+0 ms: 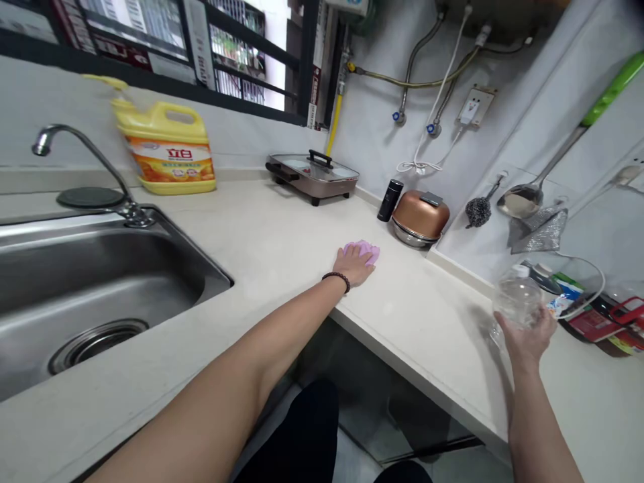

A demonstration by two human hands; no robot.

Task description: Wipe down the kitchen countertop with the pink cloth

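Observation:
My left hand (354, 264), with a beaded bracelet at the wrist, presses a crumpled pink cloth (371, 251) onto the white countertop (272, 248). Its fingers lie bent over the cloth, which shows beyond the fingertips. At the right, my right hand (527, 339) grips a clear plastic bottle (517, 298) with a whitish cap. The bottle is slightly blurred, and I cannot tell whether it touches the counter. Close behind it are several packages and jars.
A steel sink (201, 258) with a tap (100, 157) lies left. Along the back stand a yellow detergent jug (168, 151), an electric pan (314, 176), a black flask (390, 200) and a copper-coloured lidded pot (420, 215). A ladle (523, 199) and scourer (479, 211) hang right, near jars (594, 315).

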